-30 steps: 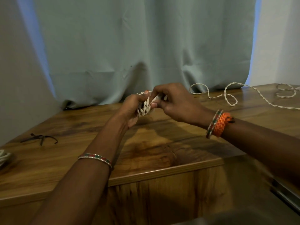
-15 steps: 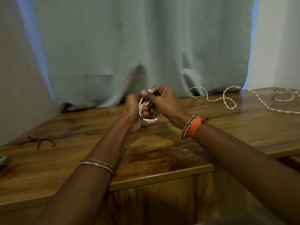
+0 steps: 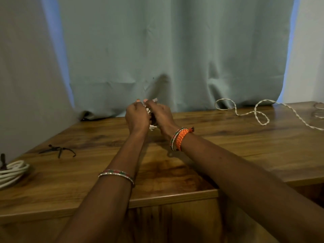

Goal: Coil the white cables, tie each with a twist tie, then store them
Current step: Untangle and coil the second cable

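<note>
Both hands, the left hand (image 3: 137, 115) and the right hand (image 3: 162, 114), are lifted above the brown wooden surface (image 3: 228, 142) with curled fingers (image 3: 147, 102) squeezing a small white coiled cable (image 3: 151, 127) between them, I think so its loops cannot spring apart before tying.

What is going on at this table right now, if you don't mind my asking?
A person is coiling white cables. The left hand and right hand together grip a small coiled cable above the wooden table. One tied coil lies far left, dark twist ties wait nearby, and a loose cable sprawls at right.
</note>
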